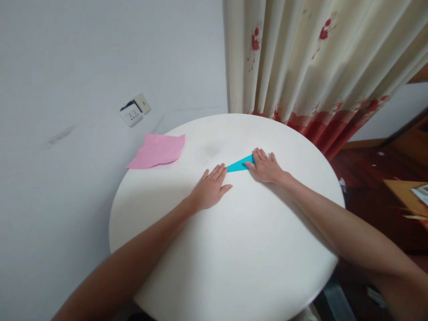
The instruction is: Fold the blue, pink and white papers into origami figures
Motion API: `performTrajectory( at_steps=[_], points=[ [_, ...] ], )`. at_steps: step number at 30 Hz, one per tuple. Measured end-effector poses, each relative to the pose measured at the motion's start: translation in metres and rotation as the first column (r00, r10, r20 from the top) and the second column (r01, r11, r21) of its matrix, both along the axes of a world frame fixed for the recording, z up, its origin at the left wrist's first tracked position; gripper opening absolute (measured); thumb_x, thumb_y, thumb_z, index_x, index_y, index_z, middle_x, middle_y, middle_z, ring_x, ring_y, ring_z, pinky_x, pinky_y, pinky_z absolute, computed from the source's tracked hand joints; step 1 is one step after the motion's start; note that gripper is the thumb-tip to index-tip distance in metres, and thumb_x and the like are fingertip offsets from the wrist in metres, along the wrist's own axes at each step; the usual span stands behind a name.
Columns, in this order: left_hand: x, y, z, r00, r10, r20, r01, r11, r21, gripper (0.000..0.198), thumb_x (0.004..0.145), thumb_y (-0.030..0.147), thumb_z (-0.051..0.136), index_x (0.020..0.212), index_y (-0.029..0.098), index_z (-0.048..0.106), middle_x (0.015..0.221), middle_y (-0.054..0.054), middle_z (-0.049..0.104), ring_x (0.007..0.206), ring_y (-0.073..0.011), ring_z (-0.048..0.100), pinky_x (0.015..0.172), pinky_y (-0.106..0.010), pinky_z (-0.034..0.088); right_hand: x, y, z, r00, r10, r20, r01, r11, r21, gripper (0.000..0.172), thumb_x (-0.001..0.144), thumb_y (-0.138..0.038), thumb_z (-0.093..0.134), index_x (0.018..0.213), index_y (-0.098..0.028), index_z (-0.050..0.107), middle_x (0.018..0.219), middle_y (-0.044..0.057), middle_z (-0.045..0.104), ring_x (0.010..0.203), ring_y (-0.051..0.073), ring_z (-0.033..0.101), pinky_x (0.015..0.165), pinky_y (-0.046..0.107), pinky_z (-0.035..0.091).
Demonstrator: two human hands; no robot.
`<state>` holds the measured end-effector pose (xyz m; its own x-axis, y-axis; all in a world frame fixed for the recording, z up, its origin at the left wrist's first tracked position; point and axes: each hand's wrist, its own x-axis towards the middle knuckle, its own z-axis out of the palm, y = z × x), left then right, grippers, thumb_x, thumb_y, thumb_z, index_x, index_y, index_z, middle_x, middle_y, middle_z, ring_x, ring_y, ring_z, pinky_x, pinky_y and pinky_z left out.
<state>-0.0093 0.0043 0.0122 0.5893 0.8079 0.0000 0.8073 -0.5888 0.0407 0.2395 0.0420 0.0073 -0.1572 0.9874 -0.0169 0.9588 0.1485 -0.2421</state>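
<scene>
1. Lying flat on the round white counter (240,249), the blue paper piece (239,165) sits between the two hands, beyond the middle of the top; it tapers to a narrow end on the left and widens toward the right.
2. The left hand (209,191) rests palm down, its grip unclosed, fingers straight and close together, their tips at the paper's narrow end; the thumb stands out to the side over bare counter.
3. The right hand (265,168) lies palm down over the wide end, its grip likewise flat and uncurled, with the thumb reaching onto the blue surface; how hard either hand presses, I cannot tell.
4. Well apart to the left, a pink sheet (158,150) lies by the counter's far left edge and reaches out past it.
5. Behind that is a pale wall (100,53) with a white socket (131,116) and a beige plate (142,103) just beside it.
6. A cream curtain (297,58) with red patterns hangs behind the counter on the right, above a dark reddish floor (374,167).
</scene>
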Motion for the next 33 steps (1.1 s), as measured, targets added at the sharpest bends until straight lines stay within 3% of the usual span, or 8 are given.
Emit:
performTrajectory(
  at_steps=[4, 8, 10, 12, 15, 18, 33],
  points=[
    [-0.001, 0.001, 0.0, 1.0, -0.004, 0.004, 0.004, 1.0, -0.015, 0.066, 0.105, 0.05, 0.026, 0.158, 0.011, 0.023, 0.166, -0.015, 0.018, 0.155, -0.028, 0.016, 0.122, -0.055, 0.022, 0.017, 0.01, -0.002, 0.983, -0.182, -0.031, 0.182, 0.983, 0.016, 0.084, 0.101, -0.061, 0.017, 0.156, 0.001, 0.025, 0.164, 0.026, 0.019, 0.154, 0.037, 0.015, 0.121, 0.062, 0.012],
    [-0.002, 0.001, 0.001, 1.0, -0.015, 0.021, 0.015, 1.0, -0.023, 0.065, 0.105, 0.05, 0.026, 0.159, 0.013, 0.023, 0.166, -0.015, 0.019, 0.155, -0.0279, 0.017, 0.122, -0.054, 0.022, 0.012, 0.009, 0.005, 0.966, -0.236, -0.105, 0.255, 0.937, 0.238, 0.081, 0.102, -0.054, 0.017, 0.155, 0.007, 0.021, 0.164, 0.029, 0.016, 0.154, 0.037, 0.011, 0.121, 0.061, 0.011],
    [-0.003, 0.001, 0.002, 0.999, -0.017, 0.029, 0.017, 0.999, -0.03, 0.065, 0.105, 0.05, 0.027, 0.159, 0.013, 0.023, 0.166, -0.015, 0.019, 0.155, -0.0279, 0.016, 0.122, -0.053, 0.022, 0.001, 0.004, 0.01, 0.979, -0.16, -0.124, 0.193, 0.922, 0.335, 0.076, 0.103, -0.049, 0.017, 0.157, 0.004, 0.018, 0.165, 0.026, 0.015, 0.155, 0.035, 0.01, 0.122, 0.059, 0.01],
    [-0.003, 0.001, 0.002, 0.999, -0.019, 0.035, 0.02, 0.999, -0.038, 0.065, 0.105, 0.049, 0.028, 0.159, 0.014, 0.023, 0.166, -0.015, 0.019, 0.155, -0.0276, 0.016, 0.122, -0.053, 0.021, -0.012, -0.004, 0.012, 0.993, -0.004, -0.119, 0.045, 0.939, 0.342, 0.07, 0.104, -0.045, 0.017, 0.158, -0.001, 0.02, 0.166, 0.022, 0.017, 0.155, 0.031, 0.011, 0.123, 0.056, 0.013],
    [-0.003, 0.003, 0.002, 0.999, -0.02, 0.047, 0.022, 0.999, -0.045, 0.064, 0.105, 0.048, 0.028, 0.159, 0.014, 0.023, 0.166, -0.014, 0.019, 0.155, -0.0268, 0.015, 0.123, -0.053, 0.02, -0.032, -0.016, 0.009, 0.962, 0.263, -0.079, -0.234, 0.936, 0.263, 0.066, 0.105, -0.044, 0.019, 0.158, -0.006, 0.025, 0.166, 0.018, 0.022, 0.155, 0.027, 0.016, 0.124, 0.052, 0.015],
    [-0.003, 0.005, 0.0, 0.998, -0.009, 0.07, 0.012, 0.999, -0.05, 0.065, 0.105, 0.049, 0.028, 0.159, 0.014, 0.023, 0.166, -0.013, 0.019, 0.155, -0.0265, 0.014, 0.123, -0.052, 0.018, -0.043, -0.024, 0.002, 0.913, 0.408, -0.03, -0.397, 0.902, 0.169, 0.067, 0.105, -0.047, 0.022, 0.157, -0.006, 0.03, 0.165, 0.018, 0.024, 0.154, 0.029, 0.019, 0.123, 0.053, 0.017],
    [-0.006, 0.006, -0.003, 0.999, 0.016, 0.045, -0.014, 0.999, -0.049, 0.066, 0.105, 0.052, 0.026, 0.161, 0.018, 0.017, 0.167, -0.01, 0.016, 0.155, -0.028, 0.013, 0.123, -0.056, 0.017, -0.039, -0.021, -0.003, 0.884, 0.468, -0.01, -0.463, 0.877, 0.13, 0.071, 0.104, -0.057, 0.02, 0.158, -0.012, 0.029, 0.165, 0.017, 0.024, 0.154, 0.03, 0.02, 0.122, 0.055, 0.02]
  ],
)
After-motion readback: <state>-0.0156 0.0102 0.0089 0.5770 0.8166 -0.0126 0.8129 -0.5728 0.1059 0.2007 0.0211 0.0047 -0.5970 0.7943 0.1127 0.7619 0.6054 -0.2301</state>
